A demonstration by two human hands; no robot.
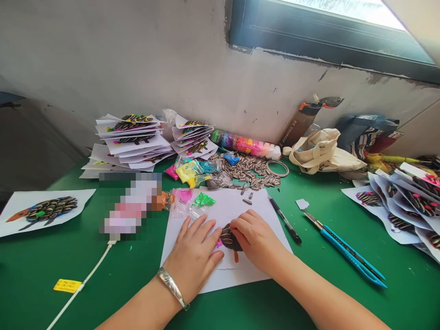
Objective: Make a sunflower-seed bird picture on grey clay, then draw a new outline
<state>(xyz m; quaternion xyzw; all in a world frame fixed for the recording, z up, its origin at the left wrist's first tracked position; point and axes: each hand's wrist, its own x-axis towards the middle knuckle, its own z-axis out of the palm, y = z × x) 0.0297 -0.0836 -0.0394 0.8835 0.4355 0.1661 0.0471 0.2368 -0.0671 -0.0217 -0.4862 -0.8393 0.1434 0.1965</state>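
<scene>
A white sheet of paper (240, 206) lies on the green table (309, 293) in front of me. On it sits a small dark clay shape studded with striped sunflower seeds (227, 238). My left hand (194, 254), with a silver bracelet on the wrist, lies flat on the paper, fingers spread, touching the shape's left side. My right hand (254, 238) is curled, its fingertips pinched on the shape's top edge. A heap of loose sunflower seeds (247, 172) lies just beyond the paper.
Stacks of finished seed pictures (132, 137) stand at the back left, more (405, 201) at the right. Small clay bags (192, 174), a row of clay tubs (245, 144), a black pen (285, 222), a blue utility knife (350, 252), a cloth bag (319, 153) and a white cable (85, 279) surround the paper.
</scene>
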